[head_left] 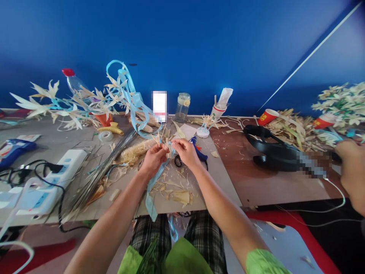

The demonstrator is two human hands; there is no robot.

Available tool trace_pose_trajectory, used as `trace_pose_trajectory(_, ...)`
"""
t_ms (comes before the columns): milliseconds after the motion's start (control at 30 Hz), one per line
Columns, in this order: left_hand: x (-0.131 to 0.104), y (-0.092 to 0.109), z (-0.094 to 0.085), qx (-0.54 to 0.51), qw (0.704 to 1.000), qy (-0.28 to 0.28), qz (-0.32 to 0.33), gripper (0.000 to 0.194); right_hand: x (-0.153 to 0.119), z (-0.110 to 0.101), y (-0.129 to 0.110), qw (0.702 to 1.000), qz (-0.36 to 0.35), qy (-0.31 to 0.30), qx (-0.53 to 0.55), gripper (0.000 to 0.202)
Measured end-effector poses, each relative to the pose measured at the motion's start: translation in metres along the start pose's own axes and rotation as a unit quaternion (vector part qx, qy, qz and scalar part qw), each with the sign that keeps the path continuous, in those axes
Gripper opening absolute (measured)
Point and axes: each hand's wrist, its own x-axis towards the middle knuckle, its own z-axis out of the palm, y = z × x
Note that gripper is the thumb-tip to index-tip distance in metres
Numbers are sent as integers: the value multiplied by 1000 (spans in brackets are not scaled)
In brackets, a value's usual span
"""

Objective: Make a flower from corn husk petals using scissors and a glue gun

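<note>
My left hand (154, 156) is closed around the base of small pale husk pieces (157, 140) above the middle of the table. Close by on the right, my right hand (185, 151) pinches at the upper end of a light blue ribbon (155, 179), which hangs down past the left hand to the table's front edge. Thin straw-coloured stems stand up between both hands. Behind the left wrist lies a corn cob with tangled fibres (134, 152). Husk scraps (181, 196) are scattered on the table below the hands.
A bundle of wires (105, 167) and a white power strip (61, 175) lie left. Blue-handled scissors (199, 152) are by the right hand. Husk flowers (71, 108), a bottle (182, 106) and cups (268, 117) stand behind. Another person's hand (352, 171) is far right, near a black headset (270, 152).
</note>
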Motion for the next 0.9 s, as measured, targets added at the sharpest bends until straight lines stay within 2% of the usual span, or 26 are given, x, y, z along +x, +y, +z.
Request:
trace_pose_trajectory(133,0,-2,3,56,998,-13,3,27,0,4,-1,998,24,-21,57,17)
trace_pose_trajectory(400,1,-4,1,82,996,-27,-5,25,2,6,1,969,134,14,209,21)
trace_pose_trajectory(567,2,-6,0,82,996,-25,-20,28,4,6,4,957,149,38,247,21)
trace_pose_trajectory(800,2,-8,-1,90,996,-20,-4,27,5,6,9,950,158,34,265,23)
trace_pose_trajectory(900,3,-7,-2,76,997,-18,1,25,7,5,9,950,153,49,268,22)
